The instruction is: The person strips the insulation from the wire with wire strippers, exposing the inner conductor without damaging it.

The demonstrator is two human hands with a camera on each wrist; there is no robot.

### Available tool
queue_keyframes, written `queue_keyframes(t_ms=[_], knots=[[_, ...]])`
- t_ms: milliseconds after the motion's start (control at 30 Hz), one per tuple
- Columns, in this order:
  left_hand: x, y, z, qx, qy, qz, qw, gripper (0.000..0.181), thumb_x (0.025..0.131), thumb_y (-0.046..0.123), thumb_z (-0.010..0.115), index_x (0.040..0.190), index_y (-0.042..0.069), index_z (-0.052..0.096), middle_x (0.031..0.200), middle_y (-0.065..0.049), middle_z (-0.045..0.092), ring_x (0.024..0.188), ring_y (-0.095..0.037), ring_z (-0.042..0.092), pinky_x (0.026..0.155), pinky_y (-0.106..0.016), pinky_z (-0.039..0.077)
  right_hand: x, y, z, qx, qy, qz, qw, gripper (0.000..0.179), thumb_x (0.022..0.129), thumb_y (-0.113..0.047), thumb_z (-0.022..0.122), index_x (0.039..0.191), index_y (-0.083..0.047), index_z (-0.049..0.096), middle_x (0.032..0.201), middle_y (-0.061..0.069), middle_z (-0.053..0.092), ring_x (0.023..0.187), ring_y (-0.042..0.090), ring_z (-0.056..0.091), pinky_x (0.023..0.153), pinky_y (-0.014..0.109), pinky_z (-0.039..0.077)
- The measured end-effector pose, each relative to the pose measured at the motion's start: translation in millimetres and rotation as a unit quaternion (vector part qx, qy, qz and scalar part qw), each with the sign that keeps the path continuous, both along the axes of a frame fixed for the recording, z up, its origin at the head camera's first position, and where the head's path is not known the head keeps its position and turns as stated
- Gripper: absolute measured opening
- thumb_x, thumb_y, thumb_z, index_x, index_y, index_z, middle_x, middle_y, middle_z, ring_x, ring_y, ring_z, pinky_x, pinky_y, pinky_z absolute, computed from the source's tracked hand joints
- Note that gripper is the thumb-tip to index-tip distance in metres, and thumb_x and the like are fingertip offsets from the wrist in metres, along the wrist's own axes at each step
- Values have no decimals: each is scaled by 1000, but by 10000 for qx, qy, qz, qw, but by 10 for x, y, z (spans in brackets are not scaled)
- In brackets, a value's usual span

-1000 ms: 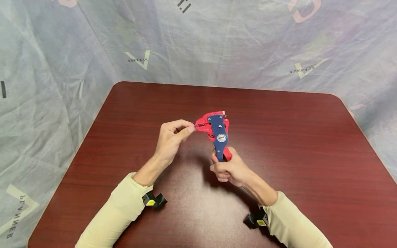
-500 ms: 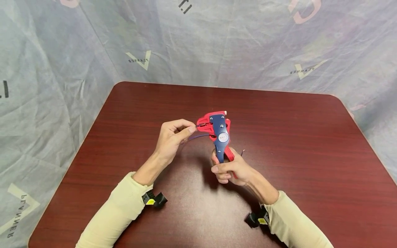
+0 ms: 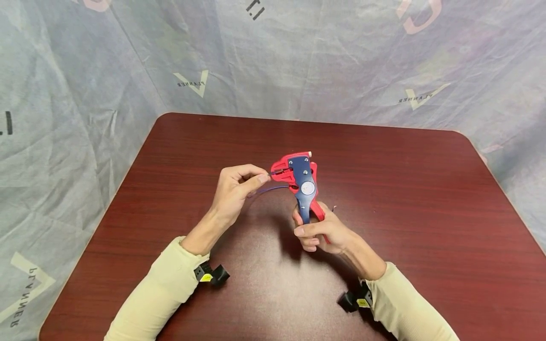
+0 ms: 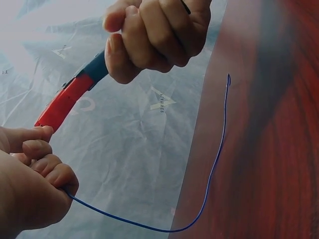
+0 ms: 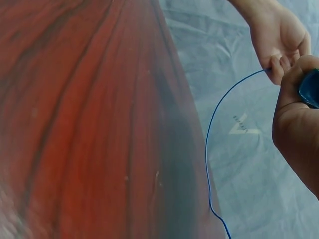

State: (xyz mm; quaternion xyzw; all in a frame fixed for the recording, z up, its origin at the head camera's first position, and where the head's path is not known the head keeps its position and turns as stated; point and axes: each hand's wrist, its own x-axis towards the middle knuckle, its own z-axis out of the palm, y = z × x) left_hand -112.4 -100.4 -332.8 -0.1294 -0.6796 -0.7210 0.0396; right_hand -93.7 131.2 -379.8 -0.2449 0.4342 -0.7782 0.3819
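Observation:
My right hand (image 3: 320,232) grips the handles of a red and blue wire stripper (image 3: 302,173), held upright above the table with its nose pointing left. My left hand (image 3: 232,194) pinches a thin blue wire (image 4: 164,231) between thumb and index finger, right at the stripper's nose. The wire enters the slot between the red jaws; its end inside is too small to make out. From the lower fingers of the left hand the rest of the wire hangs in a long curve, seen in both wrist views. The far tip of the wire bends into a small hook in the left wrist view.
A dark red wood-grain table (image 3: 192,142) with rounded corners lies under both hands. Grey printed sheeting (image 3: 273,61) surrounds its back and sides. A black camera (image 3: 219,275) sits at the left wrist, and another black camera (image 3: 349,301) at the right.
The stripper has shifted slightly right, and its red handle stands farther from the blue one. The trailing wire now shows below the stripper's nose. My left hand has hardly moved.

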Motion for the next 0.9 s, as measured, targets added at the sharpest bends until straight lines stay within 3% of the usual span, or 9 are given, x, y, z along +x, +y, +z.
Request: queue_keyframes(t_ms=[367, 467, 633, 800, 900], knots=[[-13, -14, 26, 132, -73, -42, 9999, 13, 87, -6, 65, 89, -19, 68, 62, 9, 56, 58, -5, 40, 53, -21, 33, -30, 76, -18, -17, -52, 190, 9998, 15, 90, 2, 60, 90, -9, 50, 61, -3, 37, 49, 7, 32, 45, 25, 28], [-29, -80, 14, 282, -100, 13, 9996, 11, 87, -7, 65, 81, -3, 74, 62, 10, 58, 57, -4, 40, 53, -21, 33, -54, 116, -14, -334, -137, 272, 9990, 15, 92, 4, 56, 91, -10, 50, 62, -2, 36, 50, 7, 31, 46, 25, 26], [-44, -250, -39, 395, -66, 248, 9989, 39, 87, -11, 62, 73, 23, 74, 62, 13, 61, 56, -3, 38, 54, -23, 31, -72, 233, -14, -984, -285, 354, 9941, 18, 94, 9, 45, 93, -9, 51, 65, 2, 31, 50, 10, 26, 45, 25, 22], [-54, -312, -65, 211, -51, 139, 9997, 34, 88, -8, 64, 76, 22, 75, 61, 12, 56, 58, -5, 37, 55, -24, 30, -56, 284, -42, -296, -330, 305, 9985, 17, 93, 8, 49, 92, -9, 51, 65, 0, 36, 51, 12, 30, 49, 20, 37], [-62, -344, -80, 234, -43, 269, 9994, 29, 89, -8, 64, 79, 18, 75, 59, 10, 49, 57, -5, 34, 55, -23, 28, -57, 305, -67, -139, -433, 233, 9987, 14, 93, 6, 51, 92, -8, 49, 63, 2, 34, 51, 12, 30, 50, 21, 36]])
